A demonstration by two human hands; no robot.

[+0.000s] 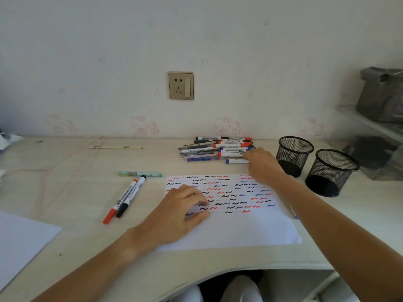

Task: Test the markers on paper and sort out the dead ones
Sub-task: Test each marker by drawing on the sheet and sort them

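Observation:
A white sheet of paper (244,227) covered with red, black and blue squiggles lies in front of me. My left hand (181,212) rests flat on its left part. A pile of markers and pens (216,149) lies behind the sheet near the wall. My right hand (261,164) reaches to the pile's right end, fingers closing on a white marker with a blue cap (236,161). A red-capped marker (121,201) and a black-capped marker (130,196) lie side by side left of the sheet, with a green pen (140,174) behind them.
Two black mesh pen cups (294,155) (330,172) stand at the right. A second sheet (19,243) lies at the near left. A thin stick (114,147) and a cord lie far left. A wall socket (181,85) sits above the desk; clear bins at far right.

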